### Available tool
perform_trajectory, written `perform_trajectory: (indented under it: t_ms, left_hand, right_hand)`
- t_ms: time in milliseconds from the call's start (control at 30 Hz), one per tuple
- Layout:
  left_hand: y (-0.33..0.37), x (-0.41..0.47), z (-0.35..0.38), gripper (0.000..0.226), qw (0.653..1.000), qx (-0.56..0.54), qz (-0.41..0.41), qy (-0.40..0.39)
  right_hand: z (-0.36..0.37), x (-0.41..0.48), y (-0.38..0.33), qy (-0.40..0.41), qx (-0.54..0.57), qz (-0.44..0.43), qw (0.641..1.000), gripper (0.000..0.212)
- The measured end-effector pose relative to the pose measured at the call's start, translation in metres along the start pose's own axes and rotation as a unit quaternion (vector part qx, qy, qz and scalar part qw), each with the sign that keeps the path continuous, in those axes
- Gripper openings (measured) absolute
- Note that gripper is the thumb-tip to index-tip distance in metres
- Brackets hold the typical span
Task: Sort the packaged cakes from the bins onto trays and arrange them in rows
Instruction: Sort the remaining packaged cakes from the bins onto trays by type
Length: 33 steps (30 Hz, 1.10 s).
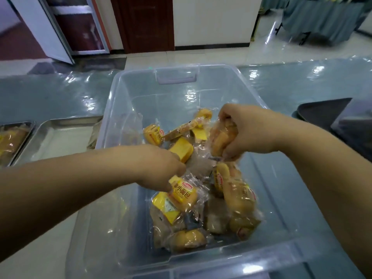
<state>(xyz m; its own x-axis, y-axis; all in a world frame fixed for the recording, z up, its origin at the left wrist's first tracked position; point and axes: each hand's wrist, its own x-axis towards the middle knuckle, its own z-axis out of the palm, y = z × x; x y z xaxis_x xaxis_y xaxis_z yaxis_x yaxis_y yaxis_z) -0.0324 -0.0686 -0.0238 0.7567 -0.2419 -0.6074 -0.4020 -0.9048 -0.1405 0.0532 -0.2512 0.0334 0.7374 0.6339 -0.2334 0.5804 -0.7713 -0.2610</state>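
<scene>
Clear bin (pixel 141 93): wrapped cakes (pixel 237 198), right hand (pixel 251 131) gripping one; far-left tray (pixel 30 126): cake packs (pixel 12 139).

Indoor workroom, plastic-covered tables (pixel 50 93), tiled floor (pixel 201 55) (glossy), wooden door (pixel 144 23)

We see a person's left hand (pixel 159 168) and right hand (pixel 247 131), both bare, forearms uncovered as far as our view reaches.

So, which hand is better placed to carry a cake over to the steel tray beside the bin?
Left, probably: the steel tray lies left of the bin, and the left hand touches a packet. The right hand grips a cake but would have to cross over.
</scene>
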Motion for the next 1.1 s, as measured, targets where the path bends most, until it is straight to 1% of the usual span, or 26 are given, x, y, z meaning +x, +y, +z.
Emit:
perform_trajectory:
  t_ms: [67, 133, 333, 467, 567, 633, 700, 767, 833, 867, 933, 1033, 1100]
  left_hand:
    - [0.003, 0.008, 0.003, 0.067, 1.0, 0.019, 0.019, -0.013]
    - [0.006, 0.017, 0.008, 0.074, 0.998, 0.041, 0.023, -0.029]
    - [0.024, 0.05, 0.024, 0.075, 0.994, 0.07, 0.07, -0.052]
    - [0.024, 0.057, 0.034, 0.073, 0.99, 0.102, 0.072, -0.069]
    - [0.024, 0.055, 0.032, 0.074, 0.989, 0.111, 0.074, -0.067]
    - [0.027, 0.049, 0.023, 0.073, 0.993, 0.07, 0.07, -0.067]
    - [0.028, 0.041, 0.01, 0.071, 0.996, -0.026, 0.062, -0.051]
    - [0.026, 0.031, -0.006, 0.077, 0.989, -0.126, 0.072, 0.01]
    - [0.025, 0.023, -0.02, 0.092, 0.975, -0.179, 0.102, 0.084]
    - [0.025, 0.022, -0.025, 0.098, 0.971, -0.175, 0.122, 0.11]
    - [0.031, 0.027, -0.032, 0.104, 0.972, -0.124, 0.148, 0.133]
    - [0.045, 0.043, -0.038, 0.109, 0.98, -0.033, 0.161, 0.114]
    - [0.052, 0.052, -0.034, 0.117, 0.983, 0.016, 0.158, 0.09]
  right_hand:
    - [0.001, 0.003, 0.004, 0.039, -0.043, 0.002, 0.998, 0.061]
    - [0.006, 0.009, 0.009, 0.056, -0.09, -0.001, 0.994, 0.059]
    - [0.017, 0.023, 0.023, 0.027, -0.104, -0.003, 0.994, 0.067]
    - [0.018, 0.026, 0.028, 0.034, -0.099, -0.002, 0.995, 0.07]
    - [0.018, 0.025, 0.029, 0.037, -0.104, 0.001, 0.994, 0.071]
    - [0.018, 0.024, 0.03, 0.035, -0.102, 0.006, 0.994, 0.071]
    - [0.017, 0.023, 0.03, 0.032, -0.098, 0.009, 0.995, 0.071]
    - [0.016, 0.023, 0.03, 0.031, -0.093, 0.012, 0.995, 0.071]
    - [0.015, 0.023, 0.03, 0.031, -0.085, 0.017, 0.996, 0.073]
    - [0.015, 0.023, 0.03, 0.032, -0.082, 0.02, 0.996, 0.074]
    - [0.014, 0.023, 0.032, 0.033, -0.074, 0.023, 0.996, 0.075]
    - [0.014, 0.019, 0.036, 0.032, -0.066, 0.03, 0.997, 0.077]
    - [0.014, 0.018, 0.038, 0.031, -0.066, 0.035, 0.997, 0.075]
